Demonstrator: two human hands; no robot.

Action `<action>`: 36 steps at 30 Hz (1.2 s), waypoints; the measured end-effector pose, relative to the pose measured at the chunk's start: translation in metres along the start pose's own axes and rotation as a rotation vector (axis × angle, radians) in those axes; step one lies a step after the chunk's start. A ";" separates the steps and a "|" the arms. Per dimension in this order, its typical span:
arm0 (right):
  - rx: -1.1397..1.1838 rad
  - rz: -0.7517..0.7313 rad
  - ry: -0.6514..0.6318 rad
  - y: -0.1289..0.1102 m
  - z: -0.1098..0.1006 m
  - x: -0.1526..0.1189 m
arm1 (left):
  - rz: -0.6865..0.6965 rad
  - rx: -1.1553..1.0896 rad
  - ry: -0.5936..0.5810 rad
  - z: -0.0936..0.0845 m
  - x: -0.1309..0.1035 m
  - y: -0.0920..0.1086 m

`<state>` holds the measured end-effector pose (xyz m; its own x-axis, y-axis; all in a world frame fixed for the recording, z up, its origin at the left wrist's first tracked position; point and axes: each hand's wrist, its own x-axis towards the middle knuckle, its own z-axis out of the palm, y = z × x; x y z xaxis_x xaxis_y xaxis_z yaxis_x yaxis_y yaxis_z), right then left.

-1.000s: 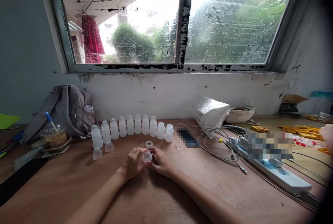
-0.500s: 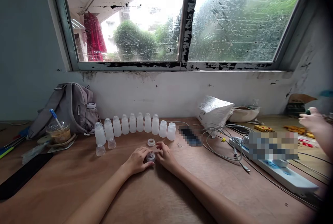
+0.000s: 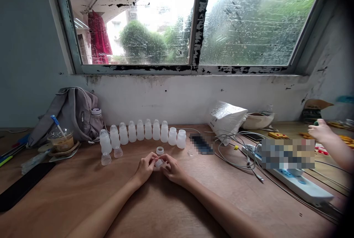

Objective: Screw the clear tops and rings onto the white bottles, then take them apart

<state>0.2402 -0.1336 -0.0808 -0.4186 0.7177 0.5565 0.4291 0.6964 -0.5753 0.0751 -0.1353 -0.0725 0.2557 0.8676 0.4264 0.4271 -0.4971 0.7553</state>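
My left hand (image 3: 146,169) and my right hand (image 3: 172,170) meet at the middle of the table, fingers pinched on a small whitish, translucent bottle collar (image 3: 159,163). It is tilted and partly hidden by my fingers. Just beyond it, a second white bottle collar (image 3: 159,150) lies flat. Behind stands a curved row of frosted baby bottles (image 3: 140,131). Most have tops on; the two at the right end, such as the last open bottle (image 3: 181,139), show bare necks. Two clear dome caps, one (image 3: 106,159) nearer and one (image 3: 118,152) farther, sit before the row's left end.
On the left are a backpack (image 3: 74,112), an iced drink cup (image 3: 61,140) and a black flat object (image 3: 26,186). Rightward lie a small clear ring (image 3: 190,153), tangled cables (image 3: 232,157), a silvery bag (image 3: 226,120) and a power strip (image 3: 309,186). Another person's hand (image 3: 322,131) is at far right.
My hands have closed in on the collar that lay on the table between them, and it is now tilted in my fingers. The other person's hand has shifted left.
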 end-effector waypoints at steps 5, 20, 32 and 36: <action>-0.005 0.086 0.108 -0.005 0.005 0.001 | -0.103 -0.194 -0.020 0.005 -0.005 0.008; 0.159 0.279 0.221 -0.004 0.007 0.005 | 0.018 0.028 -0.077 0.009 -0.014 0.016; 0.171 0.270 0.205 0.010 0.007 0.008 | 0.000 -0.056 -0.099 0.010 -0.018 0.018; 0.204 0.261 0.219 0.013 0.004 0.010 | -0.139 -0.233 -0.046 0.016 -0.016 0.019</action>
<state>0.2383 -0.1174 -0.0852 -0.1263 0.8693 0.4778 0.3214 0.4916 -0.8094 0.0926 -0.1591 -0.0727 0.2497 0.9232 0.2922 0.2514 -0.3532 0.9011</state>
